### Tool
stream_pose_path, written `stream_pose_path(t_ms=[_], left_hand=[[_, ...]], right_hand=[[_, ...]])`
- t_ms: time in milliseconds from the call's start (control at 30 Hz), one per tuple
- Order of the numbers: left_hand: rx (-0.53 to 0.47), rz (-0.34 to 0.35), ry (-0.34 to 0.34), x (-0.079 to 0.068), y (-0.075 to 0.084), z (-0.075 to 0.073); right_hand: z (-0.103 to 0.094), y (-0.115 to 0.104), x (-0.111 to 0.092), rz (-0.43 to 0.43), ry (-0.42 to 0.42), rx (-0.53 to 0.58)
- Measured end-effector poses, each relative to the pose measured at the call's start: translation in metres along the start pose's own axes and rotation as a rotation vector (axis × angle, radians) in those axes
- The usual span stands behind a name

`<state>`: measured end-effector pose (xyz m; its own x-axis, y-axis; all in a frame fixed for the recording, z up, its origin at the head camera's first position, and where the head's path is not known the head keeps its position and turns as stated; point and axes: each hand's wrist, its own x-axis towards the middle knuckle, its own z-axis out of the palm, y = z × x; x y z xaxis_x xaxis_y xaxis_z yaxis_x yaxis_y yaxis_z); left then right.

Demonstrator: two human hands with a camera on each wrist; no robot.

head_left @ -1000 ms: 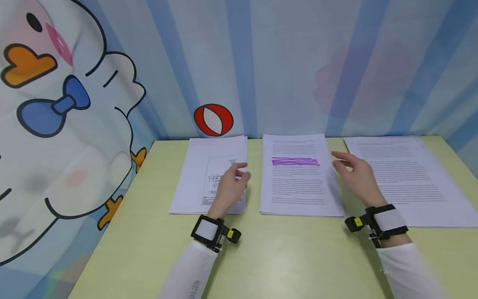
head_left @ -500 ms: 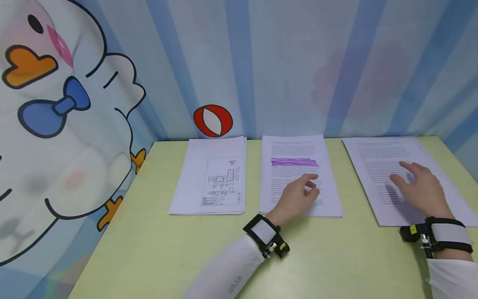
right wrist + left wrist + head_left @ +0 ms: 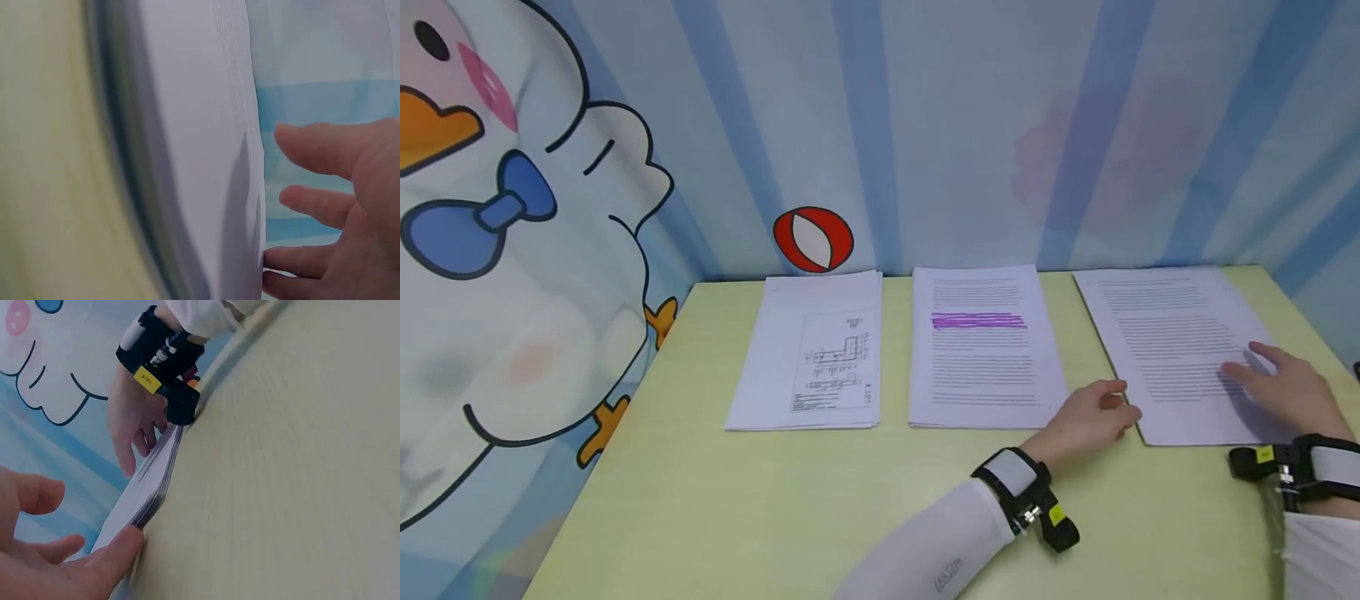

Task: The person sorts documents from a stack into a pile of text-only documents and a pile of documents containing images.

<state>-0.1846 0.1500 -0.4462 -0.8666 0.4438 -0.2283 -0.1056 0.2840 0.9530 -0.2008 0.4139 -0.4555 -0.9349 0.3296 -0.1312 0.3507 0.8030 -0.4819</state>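
A thick stack of printed paper (image 3: 1187,417) lies at the right of the table. My left hand (image 3: 1090,421) is at its left edge, near the front corner. In the left wrist view a fingertip (image 3: 128,540) meets the side of the stack, while the thumb stands apart from it. My right hand (image 3: 1296,392) is over the right part of the same stack, its fingers spread and casting a shadow on the page. In the right wrist view the lower fingertips (image 3: 272,256) are right at the paper's surface, with the thumb raised. Neither hand grips anything.
In the middle lies a second stack of printed paper (image 3: 985,367) with purple marker lines (image 3: 977,321). A third paper stack (image 3: 775,367), topped by a technical drawing, lies to the left. Behind the pale yellow table (image 3: 760,517) hangs a blue striped cloth (image 3: 947,125).
My left hand has swept right, from the left stack across the middle one to the right stack's edge. My right hand has moved right, from between two stacks to over the right stack.
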Motion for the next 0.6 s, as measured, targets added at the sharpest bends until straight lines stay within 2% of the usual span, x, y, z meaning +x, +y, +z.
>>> stream_pose_path(t_ms=[133,233,433,600], left_hand=[[-0.262,-0.074,0.098,0.005,0.004,0.014],[-0.323,-0.103,0.153,0.007,0.006,0.019],[-0.437,-0.115,0.203,0.012,0.008,0.021],[-0.451,-0.113,0.176,0.017,0.006,0.017]], right_hand=[[0.0,-0.001,-0.001,0.021,-0.003,0.005],[0.0,-0.001,-0.002,0.055,0.0,0.025],[0.0,-0.005,0.0,0.098,0.007,0.061],[0.0,-0.011,0.0,0.062,0.009,0.045]])
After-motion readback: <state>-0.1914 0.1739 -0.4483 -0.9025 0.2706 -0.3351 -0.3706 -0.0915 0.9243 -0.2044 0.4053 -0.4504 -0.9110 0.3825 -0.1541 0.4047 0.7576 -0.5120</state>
